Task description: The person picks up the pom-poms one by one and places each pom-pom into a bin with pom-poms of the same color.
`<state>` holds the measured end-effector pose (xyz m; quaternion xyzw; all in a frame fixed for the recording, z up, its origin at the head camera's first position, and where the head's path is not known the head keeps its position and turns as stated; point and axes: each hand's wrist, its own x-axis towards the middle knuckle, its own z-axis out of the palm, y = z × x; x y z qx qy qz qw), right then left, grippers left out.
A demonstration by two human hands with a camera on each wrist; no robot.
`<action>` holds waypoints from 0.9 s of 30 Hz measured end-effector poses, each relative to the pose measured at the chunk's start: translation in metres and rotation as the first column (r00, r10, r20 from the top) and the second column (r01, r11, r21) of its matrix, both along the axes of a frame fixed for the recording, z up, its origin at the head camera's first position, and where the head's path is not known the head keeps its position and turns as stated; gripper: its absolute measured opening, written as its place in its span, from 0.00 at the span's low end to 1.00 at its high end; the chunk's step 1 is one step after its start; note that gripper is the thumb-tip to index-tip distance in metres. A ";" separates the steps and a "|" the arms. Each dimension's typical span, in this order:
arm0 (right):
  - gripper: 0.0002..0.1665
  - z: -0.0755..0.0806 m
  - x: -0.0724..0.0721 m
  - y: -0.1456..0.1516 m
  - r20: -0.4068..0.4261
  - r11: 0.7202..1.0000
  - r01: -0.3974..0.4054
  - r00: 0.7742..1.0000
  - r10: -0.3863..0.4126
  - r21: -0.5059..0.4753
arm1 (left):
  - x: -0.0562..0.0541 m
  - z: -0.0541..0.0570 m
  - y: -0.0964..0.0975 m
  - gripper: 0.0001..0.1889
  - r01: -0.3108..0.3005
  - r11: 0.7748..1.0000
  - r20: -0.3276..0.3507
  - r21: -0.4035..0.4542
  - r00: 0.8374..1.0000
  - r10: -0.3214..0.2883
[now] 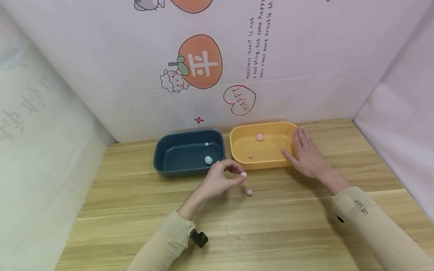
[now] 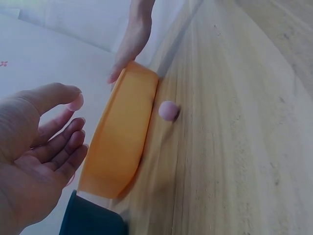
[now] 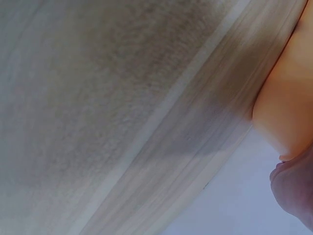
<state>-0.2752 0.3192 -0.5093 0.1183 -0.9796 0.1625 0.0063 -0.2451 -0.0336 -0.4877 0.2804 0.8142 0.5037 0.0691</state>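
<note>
Between thumb and index finger, my left hand pinches a small pink ball, held just in front of the yellow tray. In the left wrist view the same pink ball shows at the thumb tip, the other fingers loosely bent. A second pink ball lies on the table below that hand. My right hand rests on the yellow tray's right end, fingers straight. Inside this tray are a larger pink ball and a tiny pink ball.
Left of the yellow tray stands a dark blue tray with a larger light blue ball and a small light blue ball; my left hand partly covers its corner. Both trays stand near the printed back wall on the wooden table.
</note>
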 end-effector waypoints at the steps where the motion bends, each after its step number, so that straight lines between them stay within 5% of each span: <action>1: 0.58 0.000 0.000 0.000 -0.001 1.000 0.000 1.000 0.000 -0.001 | -0.001 0.000 0.002 0.08 -0.002 1.000 0.002 0.004 1.000 0.002; 27: 0.58 0.001 0.000 0.000 0.002 1.000 0.002 1.000 -0.002 -0.012 | -0.035 -0.004 0.031 0.10 -0.109 0.994 -0.084 0.032 0.990 0.111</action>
